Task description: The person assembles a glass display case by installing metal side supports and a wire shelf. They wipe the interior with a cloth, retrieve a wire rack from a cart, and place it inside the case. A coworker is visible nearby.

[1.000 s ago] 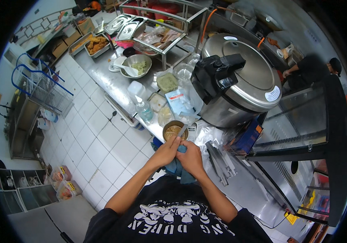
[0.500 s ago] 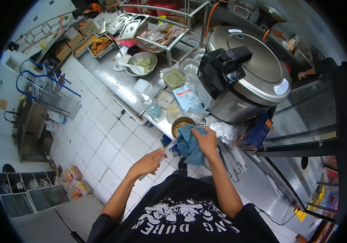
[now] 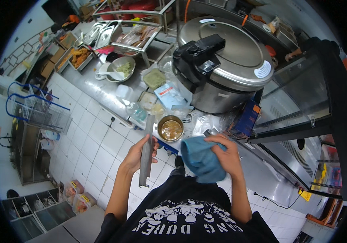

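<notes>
My left hand (image 3: 135, 157) and right hand (image 3: 227, 154), two in all, hold one grey metal strip (image 3: 145, 156) and one blue cloth (image 3: 202, 160). Around them I count one pot (image 3: 160, 128) of brown liquid, one bottle (image 3: 136, 111), one blue packet (image 3: 169, 96) and one big lidded cooker (image 3: 226, 95). Farther off there are one steel bowl (image 3: 117, 64), two trays (image 3: 85, 63) of orange-brown food and two clear tubs (image 3: 83, 205).

My left hand (image 3: 134, 158) grips, its fingers (image 3: 155, 148) curled; my right hand (image 3: 228, 157) pinches, back uppermost; both forearms (image 3: 118, 191) reach forward, apart.

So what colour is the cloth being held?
The cloth is greyish teal-blue, best seen in the head view.
</notes>
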A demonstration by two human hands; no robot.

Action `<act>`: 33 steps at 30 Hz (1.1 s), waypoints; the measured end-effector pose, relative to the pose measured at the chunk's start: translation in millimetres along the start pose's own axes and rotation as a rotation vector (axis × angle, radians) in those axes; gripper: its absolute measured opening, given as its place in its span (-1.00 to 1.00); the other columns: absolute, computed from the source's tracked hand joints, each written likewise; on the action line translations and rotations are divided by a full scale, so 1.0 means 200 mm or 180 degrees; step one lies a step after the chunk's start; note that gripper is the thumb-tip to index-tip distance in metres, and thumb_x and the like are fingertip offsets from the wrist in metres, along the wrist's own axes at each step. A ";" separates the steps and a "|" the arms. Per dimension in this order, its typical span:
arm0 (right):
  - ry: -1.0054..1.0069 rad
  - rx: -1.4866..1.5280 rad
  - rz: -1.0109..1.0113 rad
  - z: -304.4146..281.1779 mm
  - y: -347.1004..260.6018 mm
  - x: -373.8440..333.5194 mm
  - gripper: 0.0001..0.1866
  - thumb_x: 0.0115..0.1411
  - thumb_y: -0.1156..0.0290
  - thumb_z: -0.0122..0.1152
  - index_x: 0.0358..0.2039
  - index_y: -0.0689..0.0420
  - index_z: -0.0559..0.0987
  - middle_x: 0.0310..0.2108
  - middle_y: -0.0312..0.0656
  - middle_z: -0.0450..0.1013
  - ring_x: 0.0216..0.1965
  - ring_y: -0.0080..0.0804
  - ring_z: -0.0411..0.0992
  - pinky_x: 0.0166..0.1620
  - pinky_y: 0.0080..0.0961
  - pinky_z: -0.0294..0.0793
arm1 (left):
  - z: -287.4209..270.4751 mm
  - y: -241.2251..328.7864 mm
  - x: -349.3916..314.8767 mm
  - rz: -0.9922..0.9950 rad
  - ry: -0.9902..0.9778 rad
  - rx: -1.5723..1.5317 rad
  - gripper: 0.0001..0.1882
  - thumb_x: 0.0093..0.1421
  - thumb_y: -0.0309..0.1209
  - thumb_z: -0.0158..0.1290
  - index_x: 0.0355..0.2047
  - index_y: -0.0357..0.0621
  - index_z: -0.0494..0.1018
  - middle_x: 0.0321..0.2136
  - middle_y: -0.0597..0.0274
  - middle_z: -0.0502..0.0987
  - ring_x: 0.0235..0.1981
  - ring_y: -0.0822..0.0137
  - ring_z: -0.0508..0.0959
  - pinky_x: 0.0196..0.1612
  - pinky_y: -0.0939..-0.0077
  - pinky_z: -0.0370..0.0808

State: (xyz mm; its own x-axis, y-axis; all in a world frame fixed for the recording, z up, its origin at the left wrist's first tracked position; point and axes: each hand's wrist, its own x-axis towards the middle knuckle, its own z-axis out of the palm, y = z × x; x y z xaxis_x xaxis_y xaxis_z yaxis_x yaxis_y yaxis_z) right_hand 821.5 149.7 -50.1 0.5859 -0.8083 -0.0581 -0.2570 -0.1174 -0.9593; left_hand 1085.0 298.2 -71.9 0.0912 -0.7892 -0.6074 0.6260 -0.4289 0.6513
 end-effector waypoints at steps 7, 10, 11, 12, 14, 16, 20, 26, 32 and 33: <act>0.1147 -0.1374 0.1186 -0.59 0.28 -0.39 -0.80 0.10 0.43 0.16 -0.29 0.25 0.59 -0.35 -0.02 0.54 -0.24 -0.28 0.48 -0.13 -0.47 0.39 | 0.21 -0.07 0.19 0.0472 0.0348 0.0157 -0.69 0.37 -0.11 -0.19 -0.23 -0.08 0.35 -0.47 0.37 0.41 -0.52 0.54 0.45 -0.43 0.50 0.58; 0.1245 -0.1257 0.1364 -0.86 0.47 -0.57 -0.76 0.12 0.34 0.21 -0.27 0.23 0.59 -0.31 0.06 0.53 -0.24 -0.13 0.49 -0.15 -0.39 0.40 | 0.35 -0.11 0.23 0.0495 0.0396 0.0307 -0.71 0.37 -0.13 -0.18 -0.25 -0.07 0.35 -0.49 0.37 0.41 -0.55 0.54 0.46 -0.44 0.53 0.58; 0.1383 -0.1444 0.1271 -0.93 0.55 -0.62 -0.77 0.12 0.35 0.21 -0.26 0.22 0.59 -0.32 0.05 0.53 -0.24 -0.11 0.49 -0.15 -0.38 0.41 | 0.39 -0.14 0.23 0.0508 0.0402 0.0388 -0.71 0.37 -0.13 -0.18 -0.25 -0.07 0.35 -0.49 0.37 0.40 -0.56 0.54 0.45 -0.44 0.53 0.58; 0.1505 -0.1566 0.1017 -0.98 0.65 -0.66 -0.77 0.12 0.36 0.21 -0.25 0.20 0.58 -0.32 0.04 0.53 -0.23 -0.09 0.49 -0.15 -0.36 0.41 | 0.44 -0.16 0.24 0.0480 0.0442 0.0388 -0.71 0.37 -0.14 -0.18 -0.26 -0.08 0.35 -0.49 0.36 0.40 -0.58 0.54 0.45 -0.45 0.53 0.58; 0.1676 -0.1733 0.0826 -1.08 0.83 -0.72 -0.78 0.10 0.37 0.22 -0.24 0.17 0.57 -0.32 0.02 0.52 -0.23 -0.05 0.48 -0.15 -0.33 0.41 | 0.53 -0.21 0.26 0.0495 0.0328 0.0460 -0.71 0.37 -0.14 -0.18 -0.26 -0.09 0.35 -0.50 0.36 0.40 -0.58 0.55 0.45 -0.46 0.54 0.57; 0.1811 -0.1736 0.1161 -1.14 0.97 -0.77 -0.79 0.08 0.39 0.24 -0.25 0.15 0.55 -0.32 -0.01 0.50 -0.22 -0.02 0.47 -0.16 -0.30 0.41 | 0.62 -0.28 0.27 0.0547 0.0339 0.0488 -0.71 0.37 -0.14 -0.18 -0.27 -0.10 0.36 -0.50 0.37 0.39 -0.59 0.56 0.45 -0.48 0.54 0.56; 0.2255 -0.2808 0.0935 -1.18 1.10 -0.83 -0.80 0.01 0.37 0.31 -0.35 0.12 0.54 -0.34 -0.08 0.41 -0.22 -0.03 0.39 -0.19 -0.18 0.38 | 0.80 -0.44 0.28 0.0678 0.0333 0.0429 -0.68 0.37 -0.10 -0.17 -0.26 -0.10 0.35 -0.51 0.36 0.40 -0.59 0.55 0.45 -0.47 0.56 0.55; 0.2661 -0.2887 0.0868 -1.22 1.13 -0.89 -0.86 0.04 0.45 0.25 -0.35 0.16 0.56 -0.42 -0.05 0.43 -0.29 0.00 0.42 -0.23 -0.17 0.40 | 1.12 -0.72 0.27 0.1169 0.0576 0.0008 -0.64 0.38 -0.05 -0.22 -0.27 -0.10 0.32 -0.50 0.34 0.38 -0.52 0.49 0.47 -0.36 0.49 0.54; 0.2125 -0.1969 0.0883 -1.28 1.06 -0.94 -0.81 0.16 0.42 0.18 -0.22 0.19 0.56 -0.30 0.02 0.49 -0.28 -0.08 0.48 -0.22 -0.28 0.44 | 1.46 -0.95 0.29 0.1621 0.0541 -0.0756 -0.65 0.39 -0.06 -0.25 -0.21 -0.09 0.29 -0.42 0.28 0.38 -0.39 0.39 0.46 -0.15 0.41 0.48; 0.2084 -0.1730 0.0761 -1.27 1.02 -0.94 -0.79 0.17 0.40 0.17 -0.20 0.20 0.56 -0.26 0.03 0.49 -0.27 -0.10 0.50 -0.21 -0.31 0.45 | 1.52 -0.98 0.28 0.1711 0.0531 -0.0958 -0.66 0.39 -0.06 -0.25 -0.20 -0.08 0.28 -0.40 0.27 0.38 -0.37 0.38 0.46 -0.12 0.39 0.47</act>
State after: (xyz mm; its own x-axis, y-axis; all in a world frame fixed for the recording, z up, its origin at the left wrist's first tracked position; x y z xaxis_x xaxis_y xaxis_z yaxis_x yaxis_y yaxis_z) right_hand 462.9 131.4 -164.2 -0.0452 -0.9950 0.0893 -0.7437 -0.0262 -0.6680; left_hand 732.5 203.6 -95.7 0.5573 -0.7704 -0.3097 0.6472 0.1693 0.7433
